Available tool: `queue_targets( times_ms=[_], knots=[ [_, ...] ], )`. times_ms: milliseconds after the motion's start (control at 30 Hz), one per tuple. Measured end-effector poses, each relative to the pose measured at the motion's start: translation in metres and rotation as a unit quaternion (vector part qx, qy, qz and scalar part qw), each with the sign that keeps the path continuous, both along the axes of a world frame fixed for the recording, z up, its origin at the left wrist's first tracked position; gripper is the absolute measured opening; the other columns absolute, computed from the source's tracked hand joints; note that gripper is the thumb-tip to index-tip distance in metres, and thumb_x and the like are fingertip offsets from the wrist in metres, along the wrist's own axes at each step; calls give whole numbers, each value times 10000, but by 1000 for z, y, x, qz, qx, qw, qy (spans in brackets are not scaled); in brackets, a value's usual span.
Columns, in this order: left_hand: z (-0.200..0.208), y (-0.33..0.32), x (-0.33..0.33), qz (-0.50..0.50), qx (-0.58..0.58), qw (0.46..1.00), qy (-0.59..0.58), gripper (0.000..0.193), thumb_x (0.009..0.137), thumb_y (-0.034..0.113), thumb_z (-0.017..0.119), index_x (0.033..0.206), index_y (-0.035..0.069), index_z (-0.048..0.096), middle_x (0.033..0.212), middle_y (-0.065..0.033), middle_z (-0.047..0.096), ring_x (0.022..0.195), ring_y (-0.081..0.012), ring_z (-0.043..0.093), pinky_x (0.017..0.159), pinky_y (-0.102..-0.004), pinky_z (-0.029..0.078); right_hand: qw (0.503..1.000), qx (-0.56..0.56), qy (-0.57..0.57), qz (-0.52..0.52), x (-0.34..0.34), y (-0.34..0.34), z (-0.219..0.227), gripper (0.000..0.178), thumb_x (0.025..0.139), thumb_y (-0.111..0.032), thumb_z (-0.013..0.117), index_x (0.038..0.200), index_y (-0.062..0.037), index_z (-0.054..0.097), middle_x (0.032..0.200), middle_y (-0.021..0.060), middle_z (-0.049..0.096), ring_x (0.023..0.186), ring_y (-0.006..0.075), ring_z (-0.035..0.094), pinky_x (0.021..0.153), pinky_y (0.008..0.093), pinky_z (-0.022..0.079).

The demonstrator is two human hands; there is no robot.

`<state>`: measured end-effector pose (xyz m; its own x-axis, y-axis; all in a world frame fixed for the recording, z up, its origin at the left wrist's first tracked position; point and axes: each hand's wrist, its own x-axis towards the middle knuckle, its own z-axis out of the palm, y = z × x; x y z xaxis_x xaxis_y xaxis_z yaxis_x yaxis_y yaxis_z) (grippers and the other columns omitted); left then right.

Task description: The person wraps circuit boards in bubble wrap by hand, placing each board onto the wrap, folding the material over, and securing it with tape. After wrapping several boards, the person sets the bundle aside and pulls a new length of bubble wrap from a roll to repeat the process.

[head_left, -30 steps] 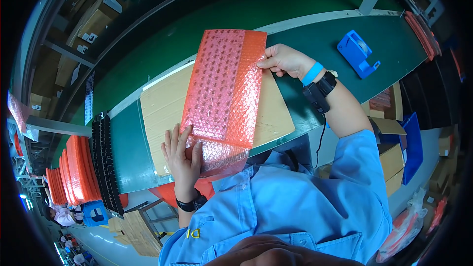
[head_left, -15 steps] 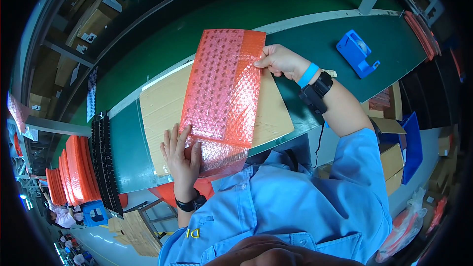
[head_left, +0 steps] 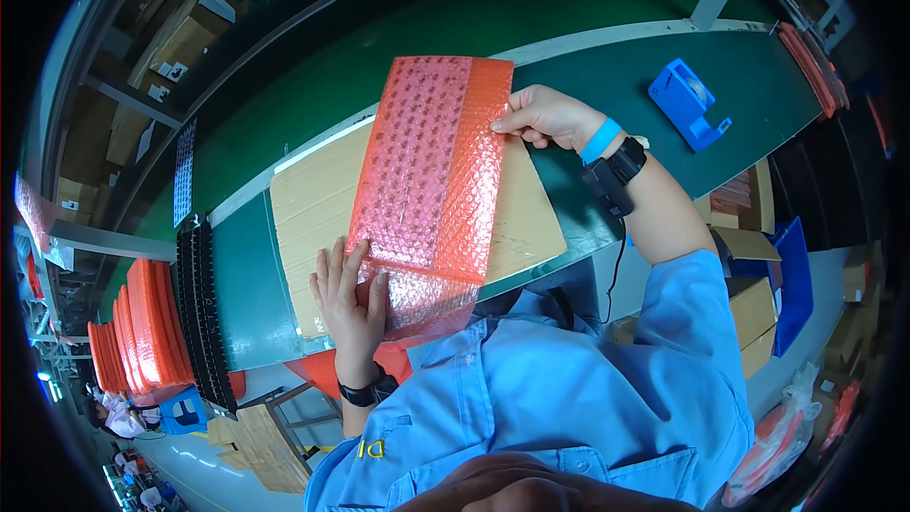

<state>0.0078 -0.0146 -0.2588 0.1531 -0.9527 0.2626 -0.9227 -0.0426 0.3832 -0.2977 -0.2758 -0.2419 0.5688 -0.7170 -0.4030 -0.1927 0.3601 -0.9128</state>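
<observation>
A red bubble-wrap bag (head_left: 474,161) lies lengthwise over a flat sheet of cardboard (head_left: 308,194) on the green worktop. Through its film shows a pink panel with rows of dark marks (head_left: 412,156). My right hand (head_left: 550,118) pinches the bag's right edge near its far end, thumb and forefinger closed on it. At the near left, my left hand (head_left: 351,308) rests on the bag with fingers stretched out and thumb apart. The bag's near end hangs past the cardboard toward my body.
A blue tape dispenser (head_left: 687,104) stands on the worktop (head_left: 607,66) at the right. Black slotted strips (head_left: 201,313) and stacked red bubble bags (head_left: 142,332) are on the left. Red sheets (head_left: 810,66) lie at the far right end. Cardboard boxes (head_left: 754,313) sit below right.
My right hand has shifted very slightly right, and the bag's right side lies a little flatter, with less glare. My left hand stays in place.
</observation>
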Motion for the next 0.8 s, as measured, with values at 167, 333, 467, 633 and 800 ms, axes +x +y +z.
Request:
queue_targets(
  times_ms=[167, 333, 467, 633, 800],
  knots=[
    [0, 0, 0, 0, -1, 1000, -1, 484, 907, 274, 691, 1377, 232, 582, 1503, -121, 475, 1429, -412, 351, 1161, -608, 177, 1000, 2, 15, 23, -6, -4, -4, 151, 900, -124, 721, 810, -53, 622, 720, 16, 617, 481, 23, 405, 409, 202, 295],
    [1, -1, 0, 1, 1, 1000, -4, 491, 904, 272, 693, 1380, 237, 579, 1501, -122, 477, 1426, -413, 355, 1158, -610, 182, 1000, -1, 7, 19, -5, -4, -6, 151, 900, -118, 727, 817, -50, 619, 738, 23, 628, 488, 24, 412, 411, 203, 295],
    [-1, -1, 1, 0, -1, 1000, -6, 497, 902, 271, 695, 1383, 244, 576, 1498, -122, 480, 1426, -414, 354, 1157, -611, 185, 1000, -7, 9, 7, -2, -2, -6, 158, 894, -108, 733, 818, -52, 607, 736, 26, 624, 478, 28, 408, 411, 207, 294],
    [0, -1, 1, -1, -1, 1000, -5, 496, 903, 271, 696, 1383, 249, 576, 1497, -121, 481, 1426, -416, 354, 1158, -609, 183, 1000, -11, 18, -10, 1, -1, -8, 177, 898, -84, 720, 810, -65, 567, 733, 20, 606, 467, 26, 395, 410, 205, 283],
    [-1, 0, 1, -1, -1, 1000, -5, 490, 906, 275, 693, 1381, 248, 579, 1496, -120, 482, 1426, -417, 353, 1159, -608, 181, 1000, -7, 20, -12, 3, 0, -8, 197, 898, -78, 718, 806, -71, 544, 712, 19, 593, 454, 22, 389, 400, 210, 277]
  ],
)
